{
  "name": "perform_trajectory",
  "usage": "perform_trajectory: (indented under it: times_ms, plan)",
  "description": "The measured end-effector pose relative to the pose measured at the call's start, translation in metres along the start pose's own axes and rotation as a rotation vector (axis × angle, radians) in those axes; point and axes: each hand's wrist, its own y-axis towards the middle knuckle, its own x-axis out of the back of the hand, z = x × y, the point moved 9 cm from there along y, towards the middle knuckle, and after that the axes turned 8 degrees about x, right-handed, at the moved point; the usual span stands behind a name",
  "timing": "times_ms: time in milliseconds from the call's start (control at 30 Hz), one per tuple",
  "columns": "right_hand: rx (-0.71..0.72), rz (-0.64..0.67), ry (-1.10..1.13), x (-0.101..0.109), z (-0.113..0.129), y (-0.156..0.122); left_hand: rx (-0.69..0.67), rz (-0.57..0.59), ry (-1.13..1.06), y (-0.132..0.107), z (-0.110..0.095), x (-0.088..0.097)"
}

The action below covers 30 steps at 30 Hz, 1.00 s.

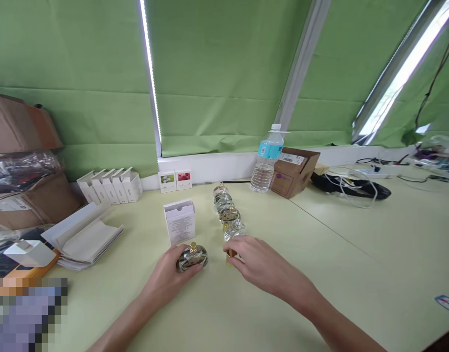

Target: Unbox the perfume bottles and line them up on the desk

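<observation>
The left hand (165, 277) curls around a round glass perfume bottle (191, 258) with a gold cap, its fingers closed over the side while the bottle sits on the pale green table (342, 288). The right hand (259, 266) lies just beside it, fingertips (235, 257) drawn together at a clear glass bottle (235, 231), though glare makes it hard to say whether they pinch it. Farther off, three more perfume bottles (222, 201) stand in a tight line, seemingly holding pale liquid. A white carton (179, 221) stands open at the top to the left, and a part-filled water bottle (267, 164) stands far right
</observation>
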Motion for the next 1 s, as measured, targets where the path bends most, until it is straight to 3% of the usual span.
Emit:
perform_trajectory:
  times_ms: [133,233,467,667,767,933,1000]
  plan:
    - [0.103,-0.254,0.179,0.027,0.024,0.009,0.006,-0.021,-0.030,-0.002,-0.005,0.003]
    - [0.130,-0.436,0.267,0.035,0.031,0.011,0.001,-0.023,-0.038,-0.003,-0.009,0.004]
    - [0.177,-0.573,0.320,0.034,0.043,0.020,-0.001,-0.030,-0.032,-0.005,-0.011,0.007]
    - [0.322,-0.566,0.204,0.031,0.062,0.025,-0.025,-0.047,-0.058,-0.005,-0.012,0.008]
    - [0.314,-0.558,0.192,0.024,0.060,0.027,-0.053,-0.039,-0.050,-0.004,-0.011,0.006]
    - [0.289,-0.401,0.206,0.004,0.059,0.032,-0.083,-0.023,-0.022,-0.002,-0.008,0.003]
    - [0.272,-0.396,0.247,0.001,0.057,0.031,-0.090,-0.021,-0.014,-0.001,-0.007,0.003]
